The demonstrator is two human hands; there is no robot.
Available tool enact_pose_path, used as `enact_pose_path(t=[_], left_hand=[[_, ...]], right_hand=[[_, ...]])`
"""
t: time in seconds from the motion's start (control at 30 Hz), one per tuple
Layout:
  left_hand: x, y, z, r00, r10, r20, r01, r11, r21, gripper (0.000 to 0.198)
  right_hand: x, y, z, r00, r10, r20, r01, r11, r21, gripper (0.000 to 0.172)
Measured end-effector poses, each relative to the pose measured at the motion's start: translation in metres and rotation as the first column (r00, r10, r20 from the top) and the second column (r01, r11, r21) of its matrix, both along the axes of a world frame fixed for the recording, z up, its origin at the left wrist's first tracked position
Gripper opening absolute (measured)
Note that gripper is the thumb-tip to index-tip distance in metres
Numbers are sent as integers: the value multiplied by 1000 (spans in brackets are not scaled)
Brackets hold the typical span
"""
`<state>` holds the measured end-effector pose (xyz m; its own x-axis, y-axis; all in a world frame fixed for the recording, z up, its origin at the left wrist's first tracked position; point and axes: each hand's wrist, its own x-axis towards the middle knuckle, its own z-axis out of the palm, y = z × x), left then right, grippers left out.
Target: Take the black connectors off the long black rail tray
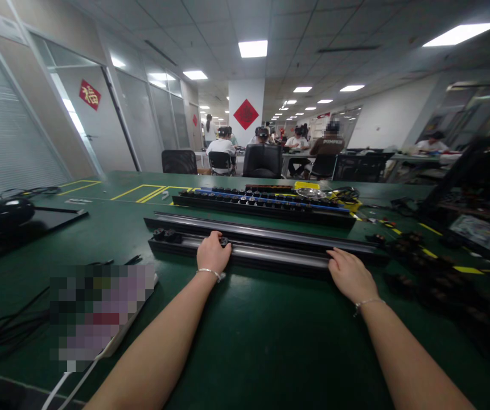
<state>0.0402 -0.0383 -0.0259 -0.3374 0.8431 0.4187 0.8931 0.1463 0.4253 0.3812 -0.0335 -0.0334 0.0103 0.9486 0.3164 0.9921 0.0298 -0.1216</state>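
A long black rail (270,255) with a shiny inner channel lies across the green table in front of me. My left hand (213,256) is closed over its left half, with a small round black part (224,242) between thumb and fingers, in the channel. Several similar black parts (164,234) sit at the rail's left end. Near the right end, my right hand (352,274) grips the rail's near edge, fingertips over the top and thumb lower down. Just behind lies a second black rail (245,228), parallel to the first.
Farther back, another rail (262,200) holds rows of black parts along a blue strip. Loose dark parts (424,267) are heaped at right. A pixelated object (103,313) with white cables lies at left, near black cords (9,324). People sit at tables beyond the chairs (262,161).
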Motion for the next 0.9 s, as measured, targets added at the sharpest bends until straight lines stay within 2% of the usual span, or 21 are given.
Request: enact_pose_path(t=[0.17,0.33,0.67,0.9], left_hand=[[1,-1,-3,996,40,-78,-39,999,25,44],[-2,1,-7,996,-10,-90,-1,993,-119,58],[-3,3,-9,994,-51,-97,37,989,-141,52],[3,1,-6,991,-89,-101,74,986,-150,51]], right_hand=[[0,0,-1,1000,6,-6,-6,1000,10,46],[1,0,-1,1000,4,-17,-4,1000,14,46],[1,2,-3,1000,-1,-18,1,1000,17,45],[0,0,-2,1000,6,1,-6,1000,27,46]])
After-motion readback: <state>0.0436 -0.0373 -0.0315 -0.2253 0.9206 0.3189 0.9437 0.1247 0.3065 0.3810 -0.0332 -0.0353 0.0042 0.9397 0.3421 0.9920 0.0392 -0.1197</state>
